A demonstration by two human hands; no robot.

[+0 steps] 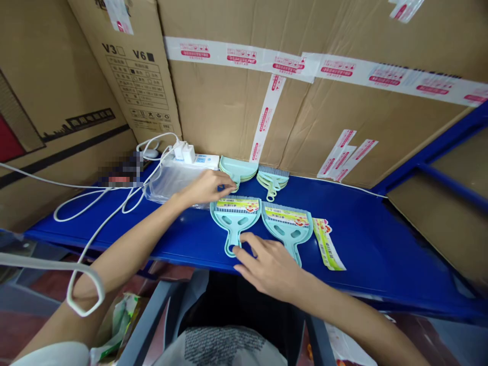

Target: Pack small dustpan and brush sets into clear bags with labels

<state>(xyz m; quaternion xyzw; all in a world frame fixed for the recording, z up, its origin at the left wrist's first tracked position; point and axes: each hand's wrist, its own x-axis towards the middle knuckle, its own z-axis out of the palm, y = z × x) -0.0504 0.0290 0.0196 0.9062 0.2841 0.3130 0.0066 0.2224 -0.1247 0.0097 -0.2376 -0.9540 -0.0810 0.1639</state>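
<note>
Curling half-open, the right hand (269, 262) is touching the front-left dustpan (234, 226) on the table (381, 239); the left hand (208, 187) is bending at the rear dustpans (240, 166). Neither grip is showing clearly; holding that dustpan flat seems wise.

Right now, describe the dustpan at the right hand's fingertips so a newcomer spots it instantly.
Start at the blue table backed by tall cardboard. Along the table's near edge, find the left pale-blue dustpan of a labelled side-by-side pair. Its looped handle is at the right hand's fingertips, while the neighbouring dustpan points its handle toward that wrist.
</note>
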